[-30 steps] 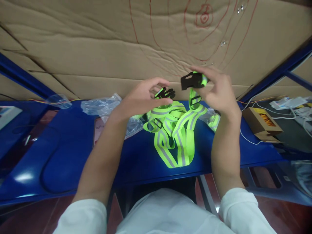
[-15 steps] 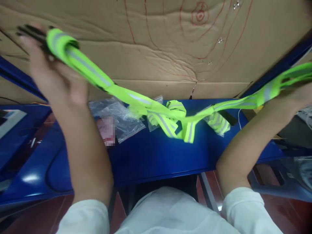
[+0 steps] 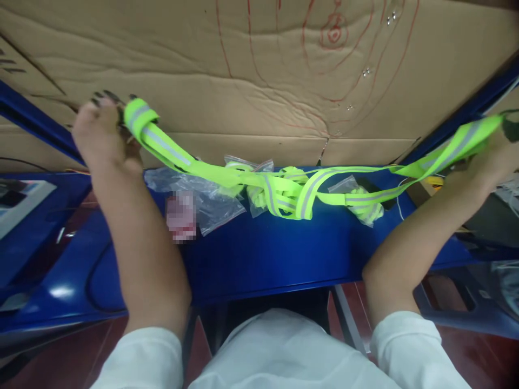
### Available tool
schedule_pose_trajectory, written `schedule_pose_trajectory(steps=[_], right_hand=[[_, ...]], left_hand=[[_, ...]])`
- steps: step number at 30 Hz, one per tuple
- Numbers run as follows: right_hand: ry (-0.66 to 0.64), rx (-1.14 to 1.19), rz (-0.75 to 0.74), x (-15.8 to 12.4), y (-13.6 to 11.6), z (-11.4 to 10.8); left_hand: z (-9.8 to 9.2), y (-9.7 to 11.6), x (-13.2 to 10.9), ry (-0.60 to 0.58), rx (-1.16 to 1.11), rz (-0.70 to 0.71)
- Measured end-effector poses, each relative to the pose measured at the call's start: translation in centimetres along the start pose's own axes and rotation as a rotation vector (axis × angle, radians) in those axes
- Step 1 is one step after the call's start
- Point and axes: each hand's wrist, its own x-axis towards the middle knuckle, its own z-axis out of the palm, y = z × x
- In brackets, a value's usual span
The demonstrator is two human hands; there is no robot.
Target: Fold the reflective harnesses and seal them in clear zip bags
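Observation:
A neon-green reflective strap (image 3: 284, 192) with a grey stripe stretches across the view, sagging in a tangle over the blue table (image 3: 259, 254). My left hand (image 3: 101, 135) is raised at the upper left, closed on one end of the strap, where a black buckle piece (image 3: 106, 98) pokes out by the fingers. My right hand (image 3: 492, 156) is far out at the right edge, closed on the other end, with a dark buckle bit (image 3: 511, 128) at the frame edge. Both arms are spread wide.
Clear plastic bags (image 3: 203, 194) lie on the table behind the strap, one holding a folded green strap (image 3: 365, 208). A large cardboard sheet (image 3: 259, 70) with red pen lines stands at the back. A small cardboard box (image 3: 430, 183) and cables sit at the right.
From hands close together holding buckle ends over the pile, my arms have swung wide apart, pulling the strap out. Since half a second ago my left hand has come lower and inward.

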Motion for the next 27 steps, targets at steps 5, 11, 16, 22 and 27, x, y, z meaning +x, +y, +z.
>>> schedule_pose_trajectory(steps=[5, 11, 16, 22, 27], right_hand=[[-0.141, -0.160, 0.022, -4.5, -3.2, 1.2], [-0.311, -0.215, 0.103, -7.9, -7.1, 2.3], [-0.535, -0.031, 0.255, -7.5, -7.0, 1.1], [-0.525, 0.219, 0.288, -7.1, -6.3, 1.5], [-0.440, 0.361, 0.154, -7.1, -5.6, 3.2]], left_hand=[[2.0, -0.4, -1.7, -0.042, 0.289, 0.077], [2.0, 0.7, -2.4, -0.172, 0.191, -0.055], [1.5, 1.8, -2.3, -0.322, 0.000, -0.183], [2.2, 2.2, -3.3, -0.438, -0.152, -0.068], [2.1, 1.4, -3.7, -0.553, -0.071, 0.103]])
